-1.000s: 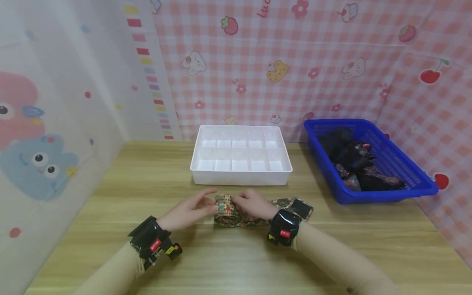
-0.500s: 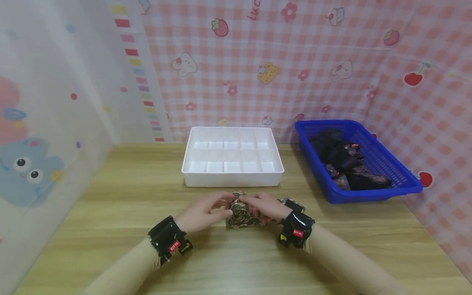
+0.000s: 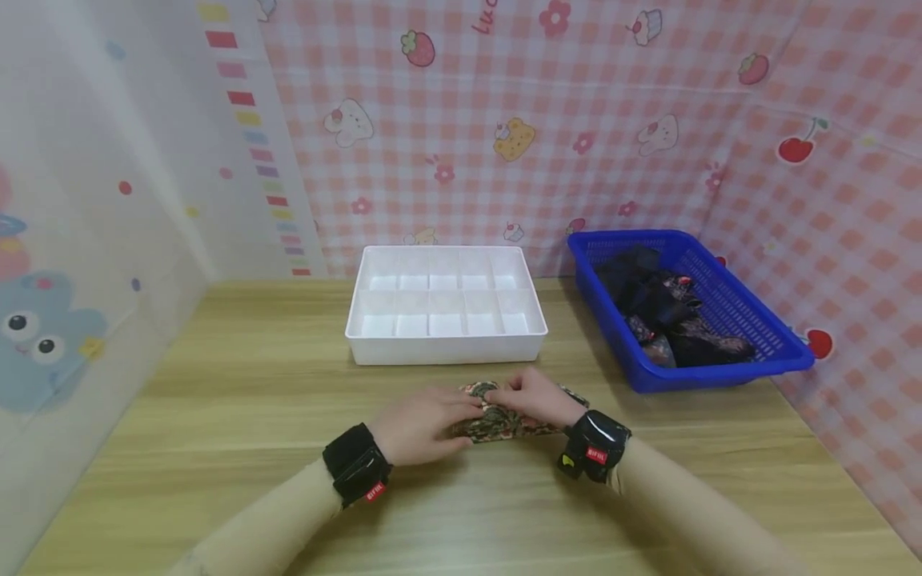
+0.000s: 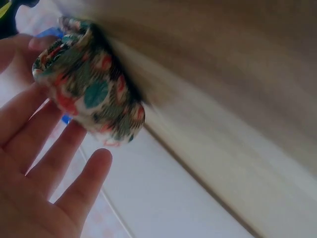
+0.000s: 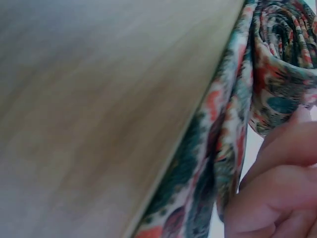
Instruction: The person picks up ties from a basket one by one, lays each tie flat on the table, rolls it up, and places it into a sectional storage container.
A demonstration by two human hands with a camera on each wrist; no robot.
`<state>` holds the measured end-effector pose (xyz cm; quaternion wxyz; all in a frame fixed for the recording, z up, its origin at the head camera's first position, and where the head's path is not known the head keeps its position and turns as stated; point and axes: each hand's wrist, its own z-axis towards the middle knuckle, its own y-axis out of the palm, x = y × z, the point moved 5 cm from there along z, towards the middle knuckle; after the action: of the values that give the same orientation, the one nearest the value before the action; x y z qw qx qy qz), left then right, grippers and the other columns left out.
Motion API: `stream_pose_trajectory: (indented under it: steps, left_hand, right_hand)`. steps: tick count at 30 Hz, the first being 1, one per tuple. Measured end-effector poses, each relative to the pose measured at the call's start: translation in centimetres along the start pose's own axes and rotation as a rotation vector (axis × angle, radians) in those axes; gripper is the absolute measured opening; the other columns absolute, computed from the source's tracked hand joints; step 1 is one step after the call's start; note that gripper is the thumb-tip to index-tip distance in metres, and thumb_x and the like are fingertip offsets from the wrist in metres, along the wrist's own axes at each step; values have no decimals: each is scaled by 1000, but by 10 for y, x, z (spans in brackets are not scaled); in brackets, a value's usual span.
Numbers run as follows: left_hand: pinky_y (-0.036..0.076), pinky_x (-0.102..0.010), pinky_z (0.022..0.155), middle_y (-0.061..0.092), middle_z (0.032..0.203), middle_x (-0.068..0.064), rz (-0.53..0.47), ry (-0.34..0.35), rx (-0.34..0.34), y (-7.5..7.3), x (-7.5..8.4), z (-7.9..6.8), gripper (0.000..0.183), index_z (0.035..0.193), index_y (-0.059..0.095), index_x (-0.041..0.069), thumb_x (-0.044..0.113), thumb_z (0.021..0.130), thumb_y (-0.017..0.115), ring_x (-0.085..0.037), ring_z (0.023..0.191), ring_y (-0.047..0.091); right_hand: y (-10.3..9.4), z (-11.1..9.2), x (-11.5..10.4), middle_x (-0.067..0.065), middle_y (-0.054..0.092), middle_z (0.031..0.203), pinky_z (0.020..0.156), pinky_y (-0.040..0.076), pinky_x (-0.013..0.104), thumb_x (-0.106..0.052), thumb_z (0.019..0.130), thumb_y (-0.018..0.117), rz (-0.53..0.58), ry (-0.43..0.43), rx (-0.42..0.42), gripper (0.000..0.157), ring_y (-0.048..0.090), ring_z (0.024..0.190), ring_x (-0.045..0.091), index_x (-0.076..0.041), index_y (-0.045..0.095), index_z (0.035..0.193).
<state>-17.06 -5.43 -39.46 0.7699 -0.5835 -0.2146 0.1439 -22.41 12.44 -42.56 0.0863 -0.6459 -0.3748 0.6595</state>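
A long strip of floral cloth in green, red and cream lies on the table, partly wound into a roll (image 3: pixel 497 420). In the right wrist view the roll (image 5: pixel 282 74) shows its coiled layers, and its flat tail (image 5: pixel 198 163) runs along the wood. My left hand (image 3: pixel 425 424) stands at the roll's left end; the left wrist view shows its fingers (image 4: pixel 54 158) nearly straight beside the roll (image 4: pixel 94 89). My right hand (image 3: pixel 540 398) holds the roll from the right, its fingers (image 5: pixel 282 193) curled. The tail's far end is partly hidden under that hand.
Behind the hands stands a white tray (image 3: pixel 446 350) with several compartments. At the back right, a blue basket (image 3: pixel 778 340) holds dark and patterned cloth pieces (image 3: pixel 659 300). Patterned curtains (image 3: pixel 461 120) enclose the wooden table (image 3: pixel 266 376).
The roll has moved right along its tail, leaving less flat cloth showing. Both hands have moved right with it. The head view has shifted slightly rightward.
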Motion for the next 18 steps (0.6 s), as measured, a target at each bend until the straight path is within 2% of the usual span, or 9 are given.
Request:
stream_pose_trajectory:
  steps: [4,8,13,18]
  left_hand:
    - [36,-43,107,59,131,-9,23,7,-28,5,5,6,45,129,60,5,32,92,64,-27,126,50]
    - [36,-40,107,61,128,-8,44,6,-20,6,7,10,43,126,62,6,32,92,64,-25,124,51]
    - [36,-36,107,62,127,-5,87,0,-16,11,7,13,40,124,63,9,32,91,65,-22,124,52]
    - [36,-37,107,62,127,-5,49,-2,-26,13,3,15,40,124,64,9,32,91,64,-23,124,52]
  right_hand:
    - [0,-1,4,-8,40,44,37,28,22,-39,87,68,-63,-18,23,41,36,37,7,-15,51,58]
    - [1,-2,1,-8,40,43,38,29,22,-35,88,67,-87,-46,13,39,37,36,7,-13,53,58]
    - [0,-4,0,-8,40,43,37,29,21,-33,90,67,-142,-40,9,39,38,35,7,-13,53,59]
    - [0,-3,3,-7,41,45,37,31,22,-36,91,66,-181,-24,-4,40,41,34,7,-13,53,61]
